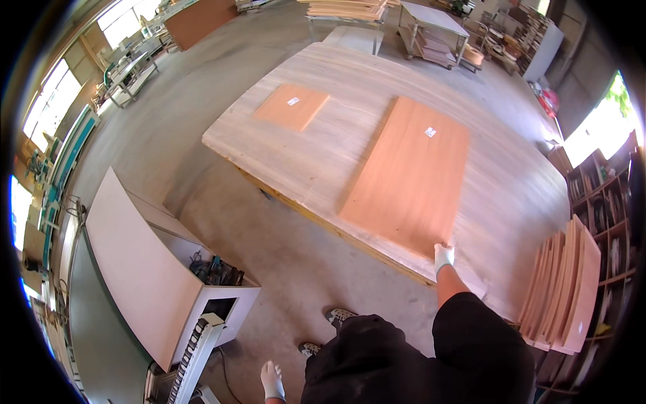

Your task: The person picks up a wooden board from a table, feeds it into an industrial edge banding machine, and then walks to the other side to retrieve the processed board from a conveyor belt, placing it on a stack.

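Observation:
A large wood-coloured panel [410, 182] with a small white label lies flat on the wide worktable [289, 172]. My right hand [444, 257], in a white glove, is closed on the panel's near right corner; part of its fingers is hidden. Off the table, low beside my body, hangs my left hand [272, 382], gloved too. It holds nothing, and its fingers are loosely extended. A smaller labelled panel [291, 106] rests at the far left of the same table.
Several panels [562, 283] stand on edge at the table's right, before shelving [609, 229]. To my left is a white cabinet-like bench [145, 269] with tools [215, 271] inside and a cable on the floor. Stacked boards [346, 9] and a wheeled table [434, 20] stand beyond.

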Demonstrator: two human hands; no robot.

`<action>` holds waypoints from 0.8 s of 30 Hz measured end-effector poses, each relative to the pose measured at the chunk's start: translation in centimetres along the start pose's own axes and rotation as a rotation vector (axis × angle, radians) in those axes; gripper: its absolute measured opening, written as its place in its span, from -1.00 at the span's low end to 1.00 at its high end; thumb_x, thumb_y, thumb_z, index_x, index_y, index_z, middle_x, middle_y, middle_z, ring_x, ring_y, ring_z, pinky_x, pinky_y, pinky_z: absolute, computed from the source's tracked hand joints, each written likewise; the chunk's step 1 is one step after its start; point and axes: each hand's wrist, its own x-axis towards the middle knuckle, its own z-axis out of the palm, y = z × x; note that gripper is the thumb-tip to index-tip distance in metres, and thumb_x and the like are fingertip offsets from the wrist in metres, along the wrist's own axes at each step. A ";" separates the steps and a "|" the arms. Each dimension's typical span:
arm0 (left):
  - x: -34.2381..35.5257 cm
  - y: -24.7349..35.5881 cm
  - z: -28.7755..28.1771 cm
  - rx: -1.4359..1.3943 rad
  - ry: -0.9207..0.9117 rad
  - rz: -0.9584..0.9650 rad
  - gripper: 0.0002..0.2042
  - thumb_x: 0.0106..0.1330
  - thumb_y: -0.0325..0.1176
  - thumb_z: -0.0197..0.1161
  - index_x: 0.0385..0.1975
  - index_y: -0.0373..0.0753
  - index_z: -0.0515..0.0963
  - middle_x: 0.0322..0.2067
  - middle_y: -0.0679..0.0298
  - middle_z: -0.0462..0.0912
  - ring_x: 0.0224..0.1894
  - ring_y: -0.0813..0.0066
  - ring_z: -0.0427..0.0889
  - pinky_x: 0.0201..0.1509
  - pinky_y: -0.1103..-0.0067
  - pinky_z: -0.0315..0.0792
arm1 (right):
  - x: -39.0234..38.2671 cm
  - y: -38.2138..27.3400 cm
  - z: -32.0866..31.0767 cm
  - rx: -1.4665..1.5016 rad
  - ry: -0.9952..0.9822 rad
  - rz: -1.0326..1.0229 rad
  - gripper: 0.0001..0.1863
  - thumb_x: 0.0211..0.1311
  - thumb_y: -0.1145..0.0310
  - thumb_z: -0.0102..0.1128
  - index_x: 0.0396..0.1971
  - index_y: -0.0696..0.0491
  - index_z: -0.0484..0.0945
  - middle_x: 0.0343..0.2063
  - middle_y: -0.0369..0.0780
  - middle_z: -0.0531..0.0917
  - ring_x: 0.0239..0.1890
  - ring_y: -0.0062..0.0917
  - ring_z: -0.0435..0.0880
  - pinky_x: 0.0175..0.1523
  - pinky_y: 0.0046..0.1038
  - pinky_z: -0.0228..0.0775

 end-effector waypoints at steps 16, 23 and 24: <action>1.7 0.6 1.7 0.904 -0.570 0.226 -0.61 0.40 -0.13 0.16 -0.01 -0.34 0.56 -0.14 0.12 0.67 -0.07 0.28 0.60 0.03 0.46 0.45 | 0.1 6.8 -3.6 0.239 -0.664 0.094 -0.73 0.13 0.26 0.38 -0.41 0.16 0.55 -0.77 -0.32 0.41 -0.87 -0.61 0.24 -0.73 -0.41 -0.03; 2.6 3.0 5.2 0.281 -0.348 -0.113 -0.62 0.41 -0.10 0.11 0.05 -0.25 0.50 -0.20 0.26 0.61 -0.21 0.47 0.54 -0.16 0.50 0.42 | -6.7 12.5 -5.9 0.040 -0.960 0.419 -0.61 0.22 0.19 0.21 -0.04 0.11 0.52 -0.30 -0.15 0.61 -0.37 -0.36 0.68 -0.29 -0.30 0.61; 2.8 3.6 7.1 0.230 -0.330 -0.198 -0.61 0.41 -0.14 0.11 0.10 -0.27 0.45 -0.08 0.17 0.60 -0.09 0.34 0.56 -0.04 0.46 0.44 | -7.7 13.1 -5.3 0.034 -0.997 0.439 -0.62 0.26 0.17 0.16 -0.05 0.12 0.50 -0.28 -0.13 0.63 -0.34 -0.32 0.71 -0.22 -0.28 0.65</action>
